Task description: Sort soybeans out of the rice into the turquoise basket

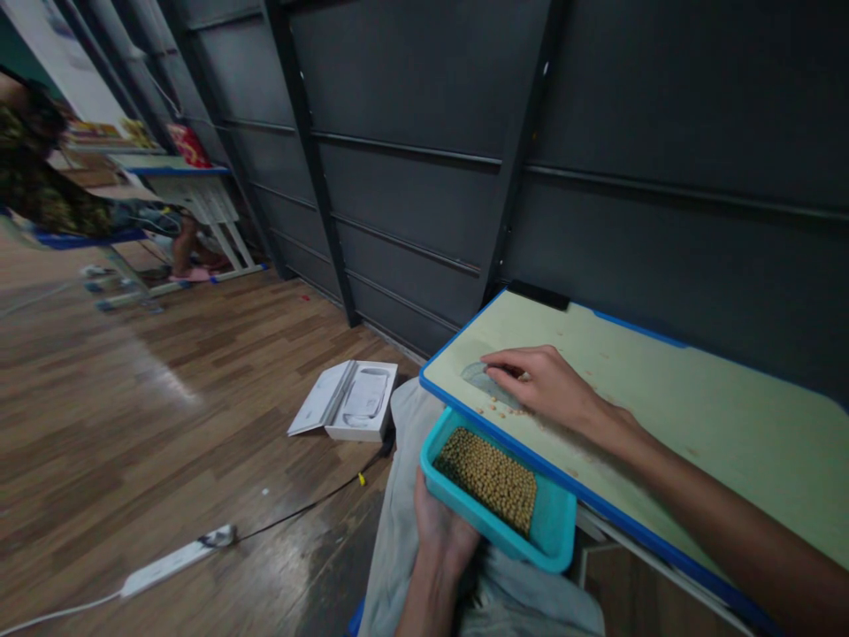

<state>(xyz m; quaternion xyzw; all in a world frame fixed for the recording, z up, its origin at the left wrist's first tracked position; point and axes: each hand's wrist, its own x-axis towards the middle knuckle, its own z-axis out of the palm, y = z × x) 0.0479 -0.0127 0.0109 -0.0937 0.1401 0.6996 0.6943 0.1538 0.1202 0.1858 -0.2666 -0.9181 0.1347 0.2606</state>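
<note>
Cradling the turquoise tray [557, 518] at our view's five o'clock, our left hand [443, 529] could spill beans [491, 478] by tilting; our right hand [549, 382], towards the tray's one o'clock, curls over the worktop [663, 389], whether gripping anything we cannot tell.

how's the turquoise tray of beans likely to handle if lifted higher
The turquoise tray is probably stiff: its walls show no sagging above the left hand. The beans may roll and shift, being round and loose. It might feel heavier toward the end where they gather.
</note>
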